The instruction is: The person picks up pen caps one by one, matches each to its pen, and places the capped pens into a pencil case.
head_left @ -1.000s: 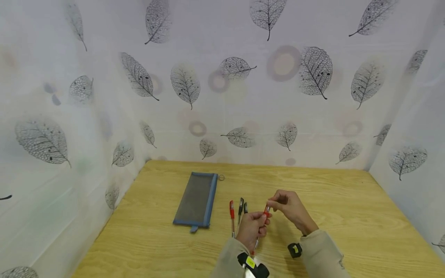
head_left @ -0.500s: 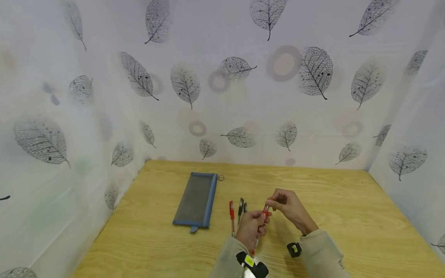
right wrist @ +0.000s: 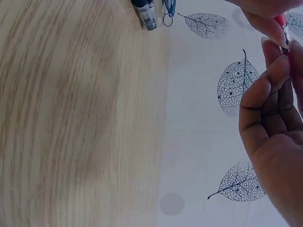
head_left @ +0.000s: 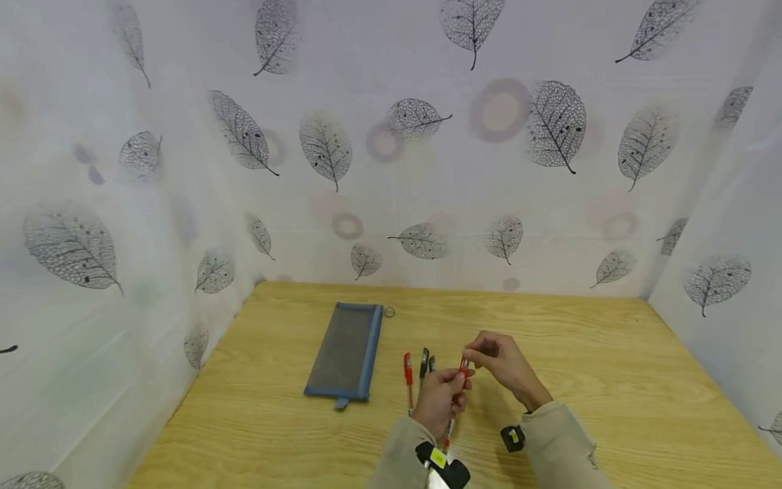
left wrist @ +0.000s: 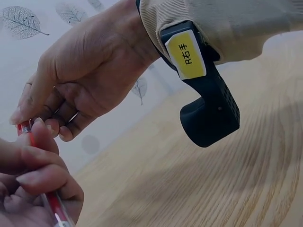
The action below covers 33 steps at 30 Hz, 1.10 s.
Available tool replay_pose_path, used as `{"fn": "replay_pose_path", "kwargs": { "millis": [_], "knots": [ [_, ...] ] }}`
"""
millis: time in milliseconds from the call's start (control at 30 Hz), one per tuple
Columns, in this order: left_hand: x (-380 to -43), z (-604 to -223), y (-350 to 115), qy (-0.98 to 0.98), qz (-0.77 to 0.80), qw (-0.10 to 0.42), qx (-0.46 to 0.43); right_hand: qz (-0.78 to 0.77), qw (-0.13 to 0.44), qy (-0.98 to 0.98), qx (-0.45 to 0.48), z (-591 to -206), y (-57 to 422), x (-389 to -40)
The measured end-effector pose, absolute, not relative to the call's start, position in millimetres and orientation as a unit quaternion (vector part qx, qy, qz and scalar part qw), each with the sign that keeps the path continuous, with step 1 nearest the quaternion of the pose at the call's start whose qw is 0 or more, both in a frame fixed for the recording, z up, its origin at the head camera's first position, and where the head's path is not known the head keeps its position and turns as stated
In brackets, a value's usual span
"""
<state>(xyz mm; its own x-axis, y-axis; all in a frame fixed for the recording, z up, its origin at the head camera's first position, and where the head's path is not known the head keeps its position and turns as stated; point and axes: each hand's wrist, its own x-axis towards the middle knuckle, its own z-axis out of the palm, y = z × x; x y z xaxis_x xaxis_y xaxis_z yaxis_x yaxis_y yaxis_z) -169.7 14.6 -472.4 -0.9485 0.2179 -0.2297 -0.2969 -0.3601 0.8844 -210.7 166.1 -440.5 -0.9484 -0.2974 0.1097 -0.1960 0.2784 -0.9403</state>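
While the left hand (head_left: 436, 404) grips the red-capped pen (head_left: 463, 365) lower centre, it's angled up-right, right hand (head_left: 504, 363) pinching its top end.

Your sleeves (head_left: 559, 445) are beige, the right cuff (left wrist: 165, 13) ribbed; each wrist wears a black camera mount (left wrist: 208, 118) with a yellow label (left wrist: 188, 56), the right one lettered "R右手".

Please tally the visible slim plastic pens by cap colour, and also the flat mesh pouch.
Slim plastic pens with red caps: 2
Slim plastic pens with black caps: 2
Flat rectangular grey mesh pouch with blue edging: 1
Total: 5
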Motion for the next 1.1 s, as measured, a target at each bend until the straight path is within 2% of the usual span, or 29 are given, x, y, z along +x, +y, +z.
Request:
{"fn": "replay_pose_path", "kwargs": {
  "millis": [267,533,900,1100],
  "knots": [
    [-169,-474,15,0.542,0.825,0.153,-0.040,-0.591,0.066,0.786,-0.170,-444,167,-214],
    [-169,-473,11,0.658,0.737,0.154,0.003,-0.573,0.060,0.804,-0.148,-449,172,-223],
    [-174,-481,11,0.767,0.625,0.142,-0.027,-0.565,0.084,0.813,-0.115,-460,173,-240],
    [-174,-483,12,0.781,0.612,0.123,-0.021,-0.553,0.101,0.820,-0.105,-464,173,-248]
  ]
}}
